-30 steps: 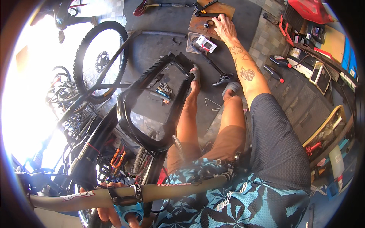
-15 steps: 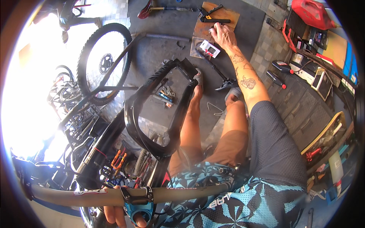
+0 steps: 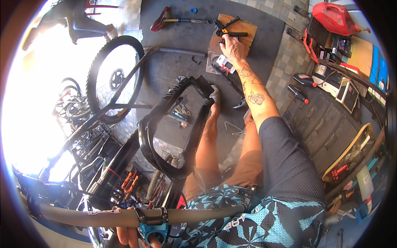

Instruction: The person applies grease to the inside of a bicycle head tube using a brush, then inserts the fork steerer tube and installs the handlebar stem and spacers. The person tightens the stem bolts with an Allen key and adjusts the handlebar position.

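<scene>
My left hand (image 3: 127, 236) is closed around the blue stem (image 3: 152, 231) under the brown handlebar (image 3: 95, 218), one fingertip showing through the stem's opening. A black bicycle fork (image 3: 149, 153) stands in front of me, its legs pointing away. My right arm is stretched forward. At its end, my right hand (image 3: 234, 49) has its fingers curled at the near side of a black and yellow tool (image 3: 223, 31), which lies on a wooden board (image 3: 248, 39). Whether anything is in those fingers is hidden. Beside the wrist lies a small white package (image 3: 224, 63).
A bicycle wheel (image 3: 91, 78) and frame tubes stand at left. A red saddle on a seatpost (image 3: 159, 22) lies on the dark mat (image 3: 182, 8). Bottles (image 3: 304, 79) and a red fuel can (image 3: 335, 18) are at right. Another person's legs (image 3: 87, 27) show at upper left.
My right hand has shifted left and slightly nearer, still by the black and yellow tool. The other person at upper left has moved. My left hand stays at the stem.
</scene>
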Demonstrator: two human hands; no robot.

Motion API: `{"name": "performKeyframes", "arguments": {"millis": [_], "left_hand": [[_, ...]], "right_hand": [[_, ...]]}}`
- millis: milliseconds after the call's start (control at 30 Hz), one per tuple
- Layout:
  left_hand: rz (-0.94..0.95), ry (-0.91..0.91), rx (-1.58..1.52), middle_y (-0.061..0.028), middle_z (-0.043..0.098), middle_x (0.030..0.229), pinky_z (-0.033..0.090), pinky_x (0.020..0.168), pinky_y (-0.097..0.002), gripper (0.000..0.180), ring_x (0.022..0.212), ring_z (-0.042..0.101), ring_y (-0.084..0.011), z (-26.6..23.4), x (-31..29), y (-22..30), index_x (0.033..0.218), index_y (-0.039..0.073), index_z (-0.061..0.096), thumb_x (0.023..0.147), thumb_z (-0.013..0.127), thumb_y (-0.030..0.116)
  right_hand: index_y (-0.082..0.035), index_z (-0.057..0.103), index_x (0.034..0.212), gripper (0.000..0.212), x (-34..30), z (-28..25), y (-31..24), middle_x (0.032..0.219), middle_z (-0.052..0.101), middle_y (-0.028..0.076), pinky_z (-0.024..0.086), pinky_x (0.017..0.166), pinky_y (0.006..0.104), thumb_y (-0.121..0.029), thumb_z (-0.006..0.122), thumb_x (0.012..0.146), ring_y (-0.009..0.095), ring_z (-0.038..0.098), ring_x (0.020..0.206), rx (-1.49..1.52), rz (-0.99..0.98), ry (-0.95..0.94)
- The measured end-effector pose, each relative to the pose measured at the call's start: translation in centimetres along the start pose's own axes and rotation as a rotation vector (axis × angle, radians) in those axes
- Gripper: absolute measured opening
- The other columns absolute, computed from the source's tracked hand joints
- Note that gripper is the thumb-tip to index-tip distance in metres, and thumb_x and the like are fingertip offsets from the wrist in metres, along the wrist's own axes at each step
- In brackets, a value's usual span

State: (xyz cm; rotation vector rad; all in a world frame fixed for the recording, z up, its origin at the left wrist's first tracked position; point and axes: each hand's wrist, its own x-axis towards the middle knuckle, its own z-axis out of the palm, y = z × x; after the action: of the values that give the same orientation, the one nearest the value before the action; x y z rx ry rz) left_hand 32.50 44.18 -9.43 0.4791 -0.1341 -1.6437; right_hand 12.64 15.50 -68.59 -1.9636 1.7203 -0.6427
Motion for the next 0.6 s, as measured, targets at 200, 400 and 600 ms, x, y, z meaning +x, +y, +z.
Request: {"name": "performKeyframes", "arguments": {"millis": [200, 400, 600], "left_hand": [[-0.013, -0.008, 0.010, -0.0131, 0.066, 0.062, 0.057, 0.068, -0.0400, 0.065, 0.062, 0.068, -0.0292, -0.3, 0.2, -0.1, 0.102, 0.000, 0.070, 0.109, 0.038, 0.057], [-0.109, -0.083, 0.039, -0.0139, 0.066, 0.060, 0.057, 0.066, -0.0400, 0.066, 0.061, 0.068, -0.0295, -1.2, 1.3, 0.1, 0.102, 0.000, 0.070, 0.109, 0.038, 0.058], [-0.155, 0.030, 0.022, -0.0148, 0.061, 0.058, 0.055, 0.062, -0.0409, 0.068, 0.055, 0.063, -0.0281, -0.4, 1.7, 0.1, 0.094, 0.001, 0.066, 0.105, 0.039, 0.063]], "right_hand": [[-0.013, 0.062, 0.101, 0.019, -1.4, -0.5, 2.0, 0.097, 0.071, 0.005, 0.058, 0.081, 0.0470, -0.025, 0.075, 0.092, 0.030, 0.068, 0.093, -0.084, -0.038, -0.012], [-0.011, 0.068, 0.090, 0.015, -1.0, -1.5, 1.2, 0.088, 0.073, 0.011, 0.056, 0.077, 0.0517, -0.022, 0.075, 0.084, 0.037, 0.070, 0.088, 0.124, 0.029, 0.029], [0.000, 0.064, 0.098, 0.030, -3.8, -12.8, -1.7, 0.085, 0.070, 0.020, 0.054, 0.077, 0.0467, -0.031, 0.065, 0.097, 0.037, 0.069, 0.082, 0.418, 0.251, -0.082]]}}
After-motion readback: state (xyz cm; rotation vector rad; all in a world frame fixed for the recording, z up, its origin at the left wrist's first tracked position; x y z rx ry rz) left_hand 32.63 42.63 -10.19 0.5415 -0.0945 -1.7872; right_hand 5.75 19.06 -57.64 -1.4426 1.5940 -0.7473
